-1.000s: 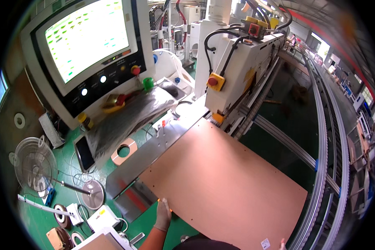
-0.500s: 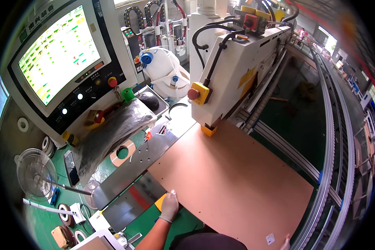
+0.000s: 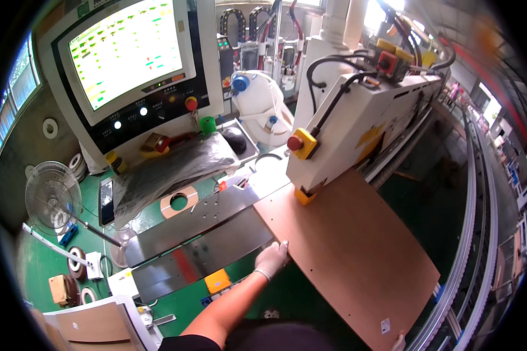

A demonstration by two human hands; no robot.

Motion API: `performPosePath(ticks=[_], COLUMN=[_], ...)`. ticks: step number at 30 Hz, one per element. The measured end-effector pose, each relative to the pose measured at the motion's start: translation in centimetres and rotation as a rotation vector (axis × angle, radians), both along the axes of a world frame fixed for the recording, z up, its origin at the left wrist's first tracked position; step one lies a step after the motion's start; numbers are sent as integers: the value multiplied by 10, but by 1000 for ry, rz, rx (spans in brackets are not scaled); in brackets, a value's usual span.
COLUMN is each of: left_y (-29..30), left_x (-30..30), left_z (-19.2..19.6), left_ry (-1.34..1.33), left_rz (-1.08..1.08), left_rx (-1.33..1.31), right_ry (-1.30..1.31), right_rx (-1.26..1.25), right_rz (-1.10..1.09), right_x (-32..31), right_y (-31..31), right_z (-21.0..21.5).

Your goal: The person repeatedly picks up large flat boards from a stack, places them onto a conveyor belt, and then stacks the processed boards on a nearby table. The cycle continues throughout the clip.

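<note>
We have left grip (image 3: 270, 261) closed on brown panel (image 3: 357, 257) by its left edge; right grip (image 3: 399, 343) at near corner, mostly cut off, we can't tell its state. Panel's far end sits at the white machine (image 3: 345, 137).

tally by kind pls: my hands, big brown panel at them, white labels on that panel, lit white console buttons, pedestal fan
Left hand and right hand: 2
Big brown panel: 1
White label on the panel: 1
Lit white console buttons: 2
Pedestal fan: 1
Total: 7
</note>
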State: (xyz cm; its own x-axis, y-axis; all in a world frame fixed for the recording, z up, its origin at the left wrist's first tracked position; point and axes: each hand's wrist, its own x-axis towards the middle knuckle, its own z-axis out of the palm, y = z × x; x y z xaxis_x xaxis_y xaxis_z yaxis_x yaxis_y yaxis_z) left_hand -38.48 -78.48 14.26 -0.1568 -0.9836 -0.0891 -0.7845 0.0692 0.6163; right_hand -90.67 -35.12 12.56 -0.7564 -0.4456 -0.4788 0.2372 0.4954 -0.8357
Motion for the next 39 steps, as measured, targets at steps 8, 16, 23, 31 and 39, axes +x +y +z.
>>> performPosePath(ticks=[8, 16, 23, 31, 39], left_y=[16, 50, 110, 227, 500], left_x=[-14, -3, 63, 137, 239], left_z=[24, 29, 18, 29, -69], left_ry=[-76, -133, -332, -248, 48], left_rz=[7, -72, 42, 343, 934], left_rx=[2, -198, -187, -77, 615], right_ry=[151, 29, -490, 199, 18], right_rx=[-307, -515, -75, 53, 707], right_rz=[-116, -817, 672, 2033, 1250], right_x=[-34, 15, 220, 314, 198], right_y=[-25, -117, -194, -161, -217], right_z=[-32, -2, -61, -185, -264])
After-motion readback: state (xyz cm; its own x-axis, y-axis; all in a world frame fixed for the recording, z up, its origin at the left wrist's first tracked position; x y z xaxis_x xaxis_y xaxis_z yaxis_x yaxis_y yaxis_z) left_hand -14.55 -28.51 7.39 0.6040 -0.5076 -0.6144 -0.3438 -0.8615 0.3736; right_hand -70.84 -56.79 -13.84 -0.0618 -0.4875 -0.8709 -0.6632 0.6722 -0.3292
